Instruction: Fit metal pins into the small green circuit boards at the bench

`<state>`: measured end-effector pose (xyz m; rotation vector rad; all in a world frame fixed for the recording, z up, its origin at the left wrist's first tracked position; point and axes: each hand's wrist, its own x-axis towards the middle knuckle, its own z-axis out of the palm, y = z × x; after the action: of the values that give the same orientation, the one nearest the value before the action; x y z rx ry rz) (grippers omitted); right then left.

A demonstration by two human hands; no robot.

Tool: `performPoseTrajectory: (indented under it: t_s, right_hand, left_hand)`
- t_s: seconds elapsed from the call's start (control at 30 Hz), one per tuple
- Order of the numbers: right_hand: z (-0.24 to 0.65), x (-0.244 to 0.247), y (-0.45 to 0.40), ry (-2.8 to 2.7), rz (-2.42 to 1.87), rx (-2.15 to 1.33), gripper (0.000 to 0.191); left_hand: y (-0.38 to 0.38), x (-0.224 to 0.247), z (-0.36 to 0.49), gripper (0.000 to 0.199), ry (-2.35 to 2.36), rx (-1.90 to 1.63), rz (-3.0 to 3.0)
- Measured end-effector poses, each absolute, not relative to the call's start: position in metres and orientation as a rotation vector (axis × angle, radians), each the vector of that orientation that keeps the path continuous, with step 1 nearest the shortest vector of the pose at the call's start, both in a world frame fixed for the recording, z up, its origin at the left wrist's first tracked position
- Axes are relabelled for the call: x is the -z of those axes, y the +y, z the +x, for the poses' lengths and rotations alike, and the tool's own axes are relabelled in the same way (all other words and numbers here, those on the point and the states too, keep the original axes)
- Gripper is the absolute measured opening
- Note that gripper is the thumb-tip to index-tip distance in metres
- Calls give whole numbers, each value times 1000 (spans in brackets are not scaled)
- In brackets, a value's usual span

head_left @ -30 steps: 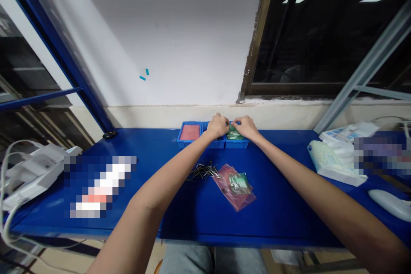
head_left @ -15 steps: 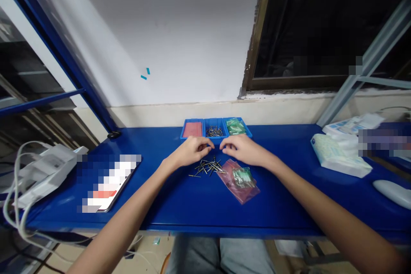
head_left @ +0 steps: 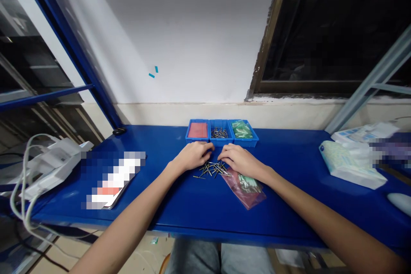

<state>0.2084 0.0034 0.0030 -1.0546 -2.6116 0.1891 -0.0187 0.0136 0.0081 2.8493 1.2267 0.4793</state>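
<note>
A loose pile of thin metal rivet-like pins (head_left: 212, 168) lies on the blue table. My left hand (head_left: 196, 155) is at the pile's upper left edge, fingers curled; whatever it may hold is too small to make out. At the upper right of the pile, my right hand (head_left: 237, 158) reaches down with bent fingertips near the pins, its grip unclear. Under and beside my right wrist lies a pink plastic bag (head_left: 245, 197) with a green-and-clear packet (head_left: 249, 184) on it. Behind my hands stand three joined blue bins, holding pink bags (head_left: 198, 130), metal pins (head_left: 219, 133) and green packets (head_left: 241, 129).
A phone (head_left: 117, 180) lies on the left of the table (head_left: 192, 218), by a white power strip with cables (head_left: 53, 165). On the right are a tissue pack (head_left: 351, 165) and a white rounded object (head_left: 400, 202). The wall stands behind the bins.
Both hands have come down closer to the pins, my right hand now partly over the pink bag and packet. The whole view has shifted slightly.
</note>
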Motion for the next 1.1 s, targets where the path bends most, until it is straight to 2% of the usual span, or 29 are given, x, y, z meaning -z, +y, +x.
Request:
performPoseTrajectory:
  t_s: [0.33,1.1]
  right_hand:
    - [207,-16,-1,-2730,-1063,-31,23]
    - [214,-6,-5,-2391,-932,-113,14]
  left_hand:
    - [13,-3,-17,18,1142,-562,2822]
    - [2,-6,-8,23,963,-740,2839]
